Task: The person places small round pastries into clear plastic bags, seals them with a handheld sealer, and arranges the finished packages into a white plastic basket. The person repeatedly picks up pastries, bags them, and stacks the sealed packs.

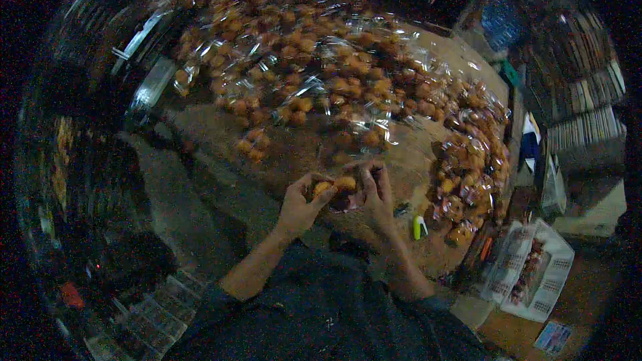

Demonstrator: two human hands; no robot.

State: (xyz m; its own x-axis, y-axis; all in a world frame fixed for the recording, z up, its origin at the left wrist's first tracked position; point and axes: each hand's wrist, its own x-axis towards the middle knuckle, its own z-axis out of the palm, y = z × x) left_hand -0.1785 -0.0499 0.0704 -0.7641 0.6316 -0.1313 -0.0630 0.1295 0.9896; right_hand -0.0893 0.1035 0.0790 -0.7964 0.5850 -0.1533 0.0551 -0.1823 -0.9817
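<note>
Close in front of my body, both hands work on one small packet of round golden-brown pieces [344, 184], which look like small baked or fried balls. My left hand [302, 206] is closed around its left side, thumb over the pieces. On the other side, my right hand [378, 197] has its fingers pinched at the packet's edge. A dark, pinkish part shows at the packet's lower side; dim light hides its details. Beyond my hands spreads a large heap of clear, shiny packets [301, 60] with similar pieces. One small packet [254, 144] lies apart, nearer me.
The brown work table [287, 170] carries the heap, which curves down its right side. A yellow-green highlighter [419, 227] lies right of my right hand. At lower right stands a white plastic basket [558, 261] with packets inside. Stacked flat items [585, 127] line the right.
</note>
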